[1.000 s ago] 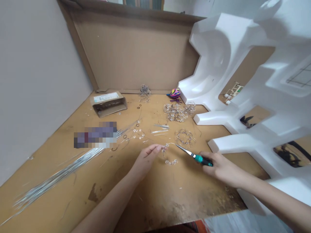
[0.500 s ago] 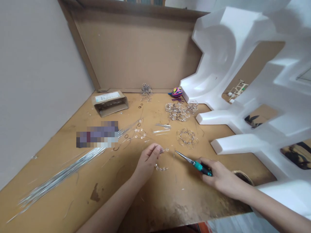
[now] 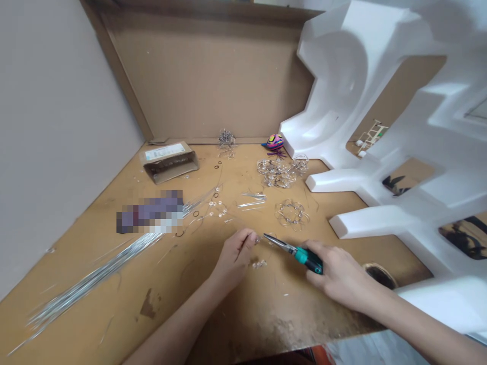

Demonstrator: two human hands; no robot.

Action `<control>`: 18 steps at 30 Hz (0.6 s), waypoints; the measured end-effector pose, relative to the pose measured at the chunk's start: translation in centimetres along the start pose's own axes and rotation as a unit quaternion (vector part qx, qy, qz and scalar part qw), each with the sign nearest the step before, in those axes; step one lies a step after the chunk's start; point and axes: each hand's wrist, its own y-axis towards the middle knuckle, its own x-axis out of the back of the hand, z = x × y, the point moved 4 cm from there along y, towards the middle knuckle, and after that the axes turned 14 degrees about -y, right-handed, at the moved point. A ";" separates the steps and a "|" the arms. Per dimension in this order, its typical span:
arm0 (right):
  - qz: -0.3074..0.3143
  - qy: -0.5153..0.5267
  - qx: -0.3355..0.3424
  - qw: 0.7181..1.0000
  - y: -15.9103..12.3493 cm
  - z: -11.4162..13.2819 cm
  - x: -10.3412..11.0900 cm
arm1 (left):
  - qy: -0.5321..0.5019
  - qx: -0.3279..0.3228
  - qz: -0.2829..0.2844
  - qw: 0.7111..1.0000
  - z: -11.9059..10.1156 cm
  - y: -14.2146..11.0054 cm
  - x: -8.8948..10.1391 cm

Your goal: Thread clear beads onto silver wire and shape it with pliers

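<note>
The left hand (image 3: pixel 235 257) pinched a beaded wire (image 3: pixel 259 264) in its fingertips, the beads just right of them; the right hand (image 3: pixel 340 268) gripped pliers (image 3: pixel 306 257), long axis pointing left, tips nearer the left fingertips, jaws too fine to call open or shut

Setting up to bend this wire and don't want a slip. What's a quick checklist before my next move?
1. Right hand grips the needle-nose pliers by the teal handle: ok.
2. Left hand pinches the beaded wire at the fingertips: ok.
3. Tips of the needle-nose pliers touching the beaded wire: cannot tell, too small.
4. Bundle of wire rods lying well left of both hands: ok.
5. Beaded wire ring lying beyond the needle-nose pliers, apart from them: ok.
</note>
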 end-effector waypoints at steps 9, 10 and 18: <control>-0.084 -0.112 0.051 0.989 -0.1 1.1 0.9 | -0.012 0.003 -0.024 1.000 0.3 -0.1 -0.1; -0.100 -0.133 0.056 0.984 -0.1 1.2 1.0 | -0.022 0.011 -0.023 0.999 0.4 -0.2 -0.2; -0.125 -0.168 0.063 0.976 -0.4 1.5 0.8 | -0.078 0.040 -0.015 0.996 0.3 -0.4 -0.4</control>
